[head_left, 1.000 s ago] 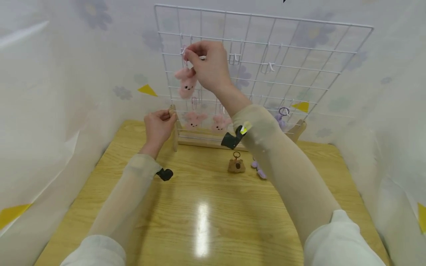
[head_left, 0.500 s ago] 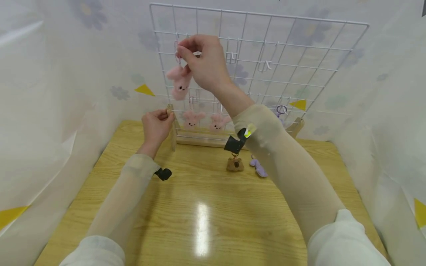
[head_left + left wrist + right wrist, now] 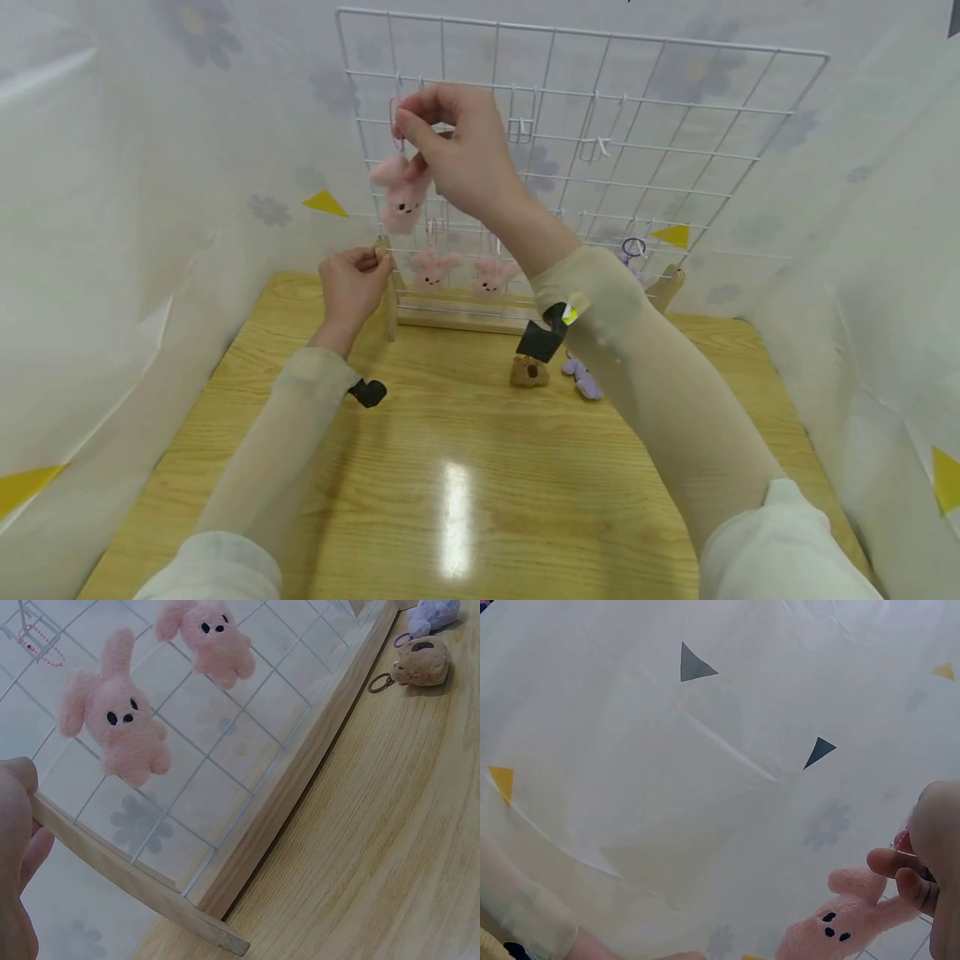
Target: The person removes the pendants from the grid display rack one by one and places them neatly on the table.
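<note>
My right hand [image 3: 468, 150] pinches the pink chain of a plush bunny keychain [image 3: 403, 196] at the upper left of the white wire grid rack [image 3: 585, 37]. The bunny dangles below the fingers, in front of the wires; in the right wrist view its pink body [image 3: 840, 926] hangs under the fingertips. With thumb and fingers, my left hand [image 3: 351, 287] grips the top of the rack's left wooden leg [image 3: 127, 874]. Two more pink bunny keychains hang low on the grid, a left one [image 3: 435, 268] and a right one [image 3: 492, 277].
Bare hooks [image 3: 597, 150] sit on the grid's upper part. A purple keychain ring [image 3: 633, 247] hangs at its lower right. On the wooden table [image 3: 390, 483] before the rack lie a brown bear keychain [image 3: 529, 372] and a purple plush keychain [image 3: 583, 380].
My right hand has shifted slightly left and toward me with the bunny, away from the hook. The left hand keeps its grip on the leg. The view has shifted slightly.
</note>
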Tool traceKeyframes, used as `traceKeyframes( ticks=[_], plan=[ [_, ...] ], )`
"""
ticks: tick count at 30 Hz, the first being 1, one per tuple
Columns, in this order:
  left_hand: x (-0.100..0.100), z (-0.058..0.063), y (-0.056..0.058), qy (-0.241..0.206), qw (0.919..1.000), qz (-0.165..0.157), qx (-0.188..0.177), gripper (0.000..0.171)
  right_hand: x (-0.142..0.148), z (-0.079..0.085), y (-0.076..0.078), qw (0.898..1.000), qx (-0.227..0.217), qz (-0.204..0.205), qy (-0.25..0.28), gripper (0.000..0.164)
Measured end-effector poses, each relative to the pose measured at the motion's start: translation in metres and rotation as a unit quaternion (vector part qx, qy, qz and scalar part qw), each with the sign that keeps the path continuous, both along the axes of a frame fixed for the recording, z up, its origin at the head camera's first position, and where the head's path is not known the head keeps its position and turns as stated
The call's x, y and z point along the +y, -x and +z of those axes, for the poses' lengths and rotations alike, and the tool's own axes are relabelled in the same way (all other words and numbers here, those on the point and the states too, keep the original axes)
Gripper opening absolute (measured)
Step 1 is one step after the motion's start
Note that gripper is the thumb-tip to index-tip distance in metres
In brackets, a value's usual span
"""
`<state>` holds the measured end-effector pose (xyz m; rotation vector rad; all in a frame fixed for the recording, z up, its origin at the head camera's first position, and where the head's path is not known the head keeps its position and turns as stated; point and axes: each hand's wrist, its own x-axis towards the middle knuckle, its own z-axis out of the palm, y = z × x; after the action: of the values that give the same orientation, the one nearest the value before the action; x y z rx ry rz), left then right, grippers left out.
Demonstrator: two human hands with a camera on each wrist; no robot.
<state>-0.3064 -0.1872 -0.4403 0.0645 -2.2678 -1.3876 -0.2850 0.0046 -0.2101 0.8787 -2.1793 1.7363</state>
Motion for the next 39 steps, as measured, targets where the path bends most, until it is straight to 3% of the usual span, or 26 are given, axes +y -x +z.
traceKeyframes(
  ticks=[14, 26, 32, 39],
  plan=[
    [-0.001, 0.001, -0.002, -0.002, 1.0, 0.0, -0.006, 0.025, 0.015, -0.009, -0.022, 0.997, 0.018, 0.069, 0.022, 0.012],
    [-0.002, 0.001, -0.001, -0.011, 0.9999, 0.002, -0.01, 0.024, 0.031, -0.021, -0.038, 0.997, -0.001, 0.08, 0.011, 0.013],
    [0.0, 0.002, -0.003, -0.025, 0.9993, -0.004, -0.026, 0.024, 0.042, -0.032, -0.044, 0.996, 0.008, 0.093, 0.014, 0.011],
    [0.001, 0.004, -0.003, -0.025, 0.9994, -0.003, -0.023, 0.023, 0.054, -0.046, -0.052, 0.995, -0.015, 0.101, 0.004, 0.011]
  ],
)
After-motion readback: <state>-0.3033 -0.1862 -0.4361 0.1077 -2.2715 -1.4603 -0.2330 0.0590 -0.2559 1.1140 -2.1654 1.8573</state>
